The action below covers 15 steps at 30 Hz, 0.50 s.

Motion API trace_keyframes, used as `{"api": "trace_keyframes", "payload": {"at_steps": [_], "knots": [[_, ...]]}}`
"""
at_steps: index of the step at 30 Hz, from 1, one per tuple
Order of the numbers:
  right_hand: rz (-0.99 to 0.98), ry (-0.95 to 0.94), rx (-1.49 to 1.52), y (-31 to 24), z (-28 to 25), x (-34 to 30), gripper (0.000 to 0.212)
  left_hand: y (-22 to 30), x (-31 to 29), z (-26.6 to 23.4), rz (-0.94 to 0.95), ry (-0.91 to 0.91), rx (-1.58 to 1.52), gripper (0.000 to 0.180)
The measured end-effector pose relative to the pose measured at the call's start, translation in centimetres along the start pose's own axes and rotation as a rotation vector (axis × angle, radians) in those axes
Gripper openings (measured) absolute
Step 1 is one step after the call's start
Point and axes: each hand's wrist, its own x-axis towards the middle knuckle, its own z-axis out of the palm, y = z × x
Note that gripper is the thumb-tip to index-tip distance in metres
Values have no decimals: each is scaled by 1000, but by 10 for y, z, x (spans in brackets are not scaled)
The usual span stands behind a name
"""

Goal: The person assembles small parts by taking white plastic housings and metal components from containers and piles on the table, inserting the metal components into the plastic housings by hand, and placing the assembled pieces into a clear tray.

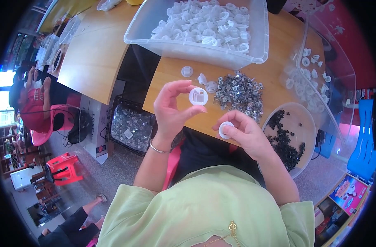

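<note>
Between the thumb and fingers of my left hand (170,106) is a round white plastic part (198,96), its face showing metal pieces set inside. My right hand (249,135) pinches a smaller white disc-shaped plastic piece (226,129) between thumb and fingers. The two pieces are apart, held over the table's near edge. Just beyond my hands lies a heap of small shiny metal parts (239,94). Beside it on the tabletop are a round white part (187,71), a tilted white part (202,78) and another round part (211,86).
A translucent bin (196,48) of white plastic parts stands at the far side of the table (165,76). A round tray (307,123) with small black parts sits at right, near a clear container (347,82). A crate (132,123) of metal parts and a red stool (65,168) are at left.
</note>
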Motion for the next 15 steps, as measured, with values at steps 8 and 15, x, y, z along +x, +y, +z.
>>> {"api": "trace_keyframes", "payload": {"at_steps": [8, 15], "knots": [[3, -8, -19, -2, 0, 0, 22, -1, -2, 1, 47, -11, 44, 63], [-22, -10, -30, -2, -1, 0, 20, -3, -1, 0, 85, -7, 78, 59]]}}
